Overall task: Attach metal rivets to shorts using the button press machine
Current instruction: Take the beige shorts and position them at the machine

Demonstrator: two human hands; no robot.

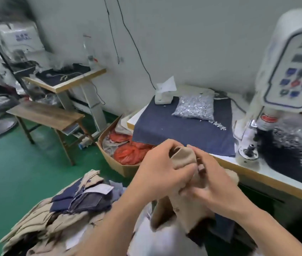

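Hands up front and busy: our left hand (pixel 162 174) and right hand (pixel 214 183) both grip the beige shorts (pixel 183 157), fingers curled round a bunched fold, holding the cloth in the air just short of the table's near edge (pixel 253 172). To the right we see the button press machine (pixel 292 71) standing on that table, blurred, and behind our hands a clear bag of metal rivets (pixel 195 107) lies on a dark blue cloth (pixel 174 130). Down at lower left a pile of beige and navy garments (pixel 54 215) sits heaped, with a cardboard box (pixel 117 163) on the green floor (pixel 17 172) beyond it.
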